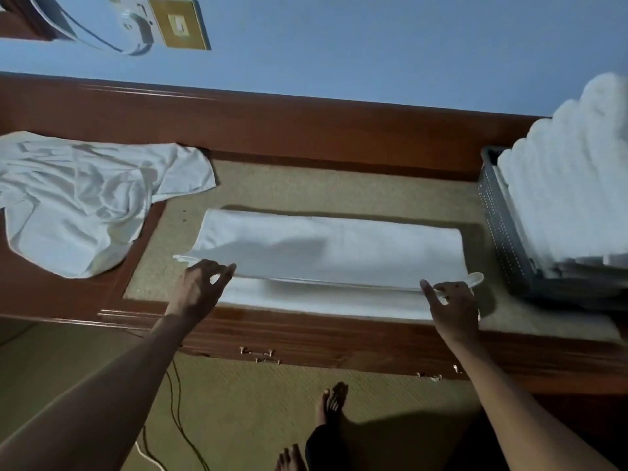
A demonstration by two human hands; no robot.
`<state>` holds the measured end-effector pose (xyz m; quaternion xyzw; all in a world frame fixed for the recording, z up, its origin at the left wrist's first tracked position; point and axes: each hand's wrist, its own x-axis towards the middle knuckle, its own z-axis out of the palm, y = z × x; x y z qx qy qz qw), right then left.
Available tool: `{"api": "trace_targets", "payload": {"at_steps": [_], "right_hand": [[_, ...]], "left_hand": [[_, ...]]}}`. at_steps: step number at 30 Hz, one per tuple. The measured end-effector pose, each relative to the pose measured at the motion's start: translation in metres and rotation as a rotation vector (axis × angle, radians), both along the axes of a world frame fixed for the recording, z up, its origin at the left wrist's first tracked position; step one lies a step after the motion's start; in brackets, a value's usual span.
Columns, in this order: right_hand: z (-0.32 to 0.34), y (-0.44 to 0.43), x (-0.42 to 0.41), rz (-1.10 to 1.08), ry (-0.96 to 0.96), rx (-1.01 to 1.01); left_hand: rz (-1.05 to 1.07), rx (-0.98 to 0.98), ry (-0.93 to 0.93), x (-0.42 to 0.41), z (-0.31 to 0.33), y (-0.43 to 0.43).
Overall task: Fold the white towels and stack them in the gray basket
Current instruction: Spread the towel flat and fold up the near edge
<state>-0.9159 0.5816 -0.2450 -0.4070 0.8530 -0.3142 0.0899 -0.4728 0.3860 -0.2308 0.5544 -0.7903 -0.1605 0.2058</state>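
A white towel (326, 253) lies on the table in a long strip, its upper layer folded over a lower one that shows along the near edge. My left hand (200, 287) pinches the folded layer's near left corner between thumb and fingers. My right hand (453, 304) pinches its near right corner, where a bit of cloth sticks out. A gray perforated basket (503, 226) stands at the right, holding a tall stack of folded white towels (571, 185). A crumpled white towel (85, 198) lies unfolded at the left of the table.
The table has a red-brown wooden frame (306, 338) around a tan woven top (339, 188) and stands against a blue wall. Below, bare feet (329, 406) stand on a green mat, with cables (176, 413) trailing on the floor at the left.
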Motion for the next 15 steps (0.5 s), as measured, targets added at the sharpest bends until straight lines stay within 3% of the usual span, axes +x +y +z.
{"api": "trace_targets", "payload": {"at_steps": [10, 15], "right_hand": [[-0.036, 0.020, 0.000, 0.011, -0.050, 0.146], [-0.032, 0.024, 0.009, 0.010, 0.067, 0.277]], "left_hand": [[-0.025, 0.176, -0.061, 0.009, -0.029, 0.021], [0.084, 0.019, -0.337, 0.004, -0.023, 0.033]]}}
